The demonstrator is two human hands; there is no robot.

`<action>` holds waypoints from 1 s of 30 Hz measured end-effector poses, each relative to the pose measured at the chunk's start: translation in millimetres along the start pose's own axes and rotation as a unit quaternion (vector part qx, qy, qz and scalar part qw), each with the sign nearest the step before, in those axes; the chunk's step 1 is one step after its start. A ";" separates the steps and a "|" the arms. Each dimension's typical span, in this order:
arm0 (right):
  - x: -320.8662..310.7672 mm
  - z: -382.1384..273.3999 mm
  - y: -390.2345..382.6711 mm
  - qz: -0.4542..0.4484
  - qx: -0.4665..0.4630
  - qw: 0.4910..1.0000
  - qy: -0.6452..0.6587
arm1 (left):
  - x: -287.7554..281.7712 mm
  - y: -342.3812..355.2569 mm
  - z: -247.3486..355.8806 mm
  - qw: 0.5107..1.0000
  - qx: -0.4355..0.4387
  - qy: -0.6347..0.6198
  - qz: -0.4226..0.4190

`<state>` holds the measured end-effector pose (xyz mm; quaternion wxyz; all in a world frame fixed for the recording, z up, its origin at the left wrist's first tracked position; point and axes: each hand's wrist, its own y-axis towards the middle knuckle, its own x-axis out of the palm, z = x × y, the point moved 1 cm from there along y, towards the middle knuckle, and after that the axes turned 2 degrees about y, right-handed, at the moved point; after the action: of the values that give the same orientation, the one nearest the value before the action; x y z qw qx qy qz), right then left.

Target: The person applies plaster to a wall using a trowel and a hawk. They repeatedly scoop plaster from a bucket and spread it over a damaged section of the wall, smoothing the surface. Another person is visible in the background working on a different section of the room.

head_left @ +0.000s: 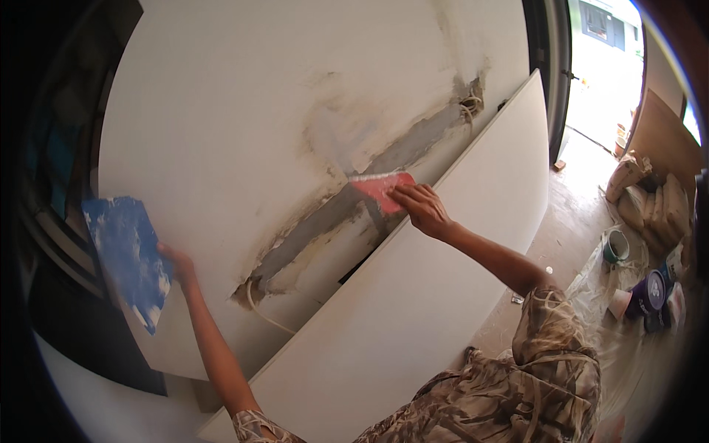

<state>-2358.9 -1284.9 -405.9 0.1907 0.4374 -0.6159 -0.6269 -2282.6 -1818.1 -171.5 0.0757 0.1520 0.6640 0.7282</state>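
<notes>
My left hand (177, 260) grips the lower right side of a blue board (125, 247) smeared with white paste, held at the left in front of the white wall (221, 111). In my right hand (425, 210) is a red flat scraper (375, 193), its whitish edge at the wall over a long diagonal channel (295, 244) filled partly with grey material. The channel has ragged, stained edges. A pale cable (262, 314) hangs from its lower end, and coiled wires (470, 107) show at its upper end.
A large white panel (413, 310) leans diagonally below the channel. At right are piled sacks (650, 207), a green bucket (615, 245), purple tubs (646, 295), plastic sheeting and a brown board (661, 129). A bright open doorway (598, 88) is at upper right; dark frames line the left.
</notes>
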 end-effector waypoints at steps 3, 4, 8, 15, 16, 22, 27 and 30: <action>-0.9 -2.8 32.2 0.166 0.111 0.979 0.037 | -5.9 1.7 -3.7 1.000 0.001 0.010 0.003; -0.8 1.1 52.7 0.236 0.145 0.961 0.018 | 2.7 -2.5 -1.0 1.000 -0.002 0.003 0.002; 66.1 -5.6 74.1 0.285 0.119 0.951 0.016 | 21.1 -6.0 9.7 1.000 -0.001 -0.005 0.007; 14.8 -3.5 31.3 0.271 0.202 0.934 0.118 | -0.6 2.4 -2.8 0.999 0.017 0.024 0.017; 0.8 10.3 40.2 0.293 0.238 0.922 0.086 | -0.4 0.8 -4.1 0.999 0.017 0.024 0.019; 27.5 30.9 45.5 0.281 0.184 0.940 0.058 | 15.1 3.8 6.5 0.999 0.024 0.017 0.028; 39.3 -46.6 4.5 0.120 0.171 0.966 0.151 | 1.9 2.3 -1.2 0.999 0.029 0.032 0.028; 24.1 -44.1 -10.2 0.168 0.232 0.936 0.203 | -0.6 2.6 -0.2 0.998 0.034 0.034 0.029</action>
<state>-2334.3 -1328.5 -416.8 0.3075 0.4773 -0.7573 -0.3228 -2281.9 -1818.7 -169.0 0.0262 0.1487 0.6860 0.7117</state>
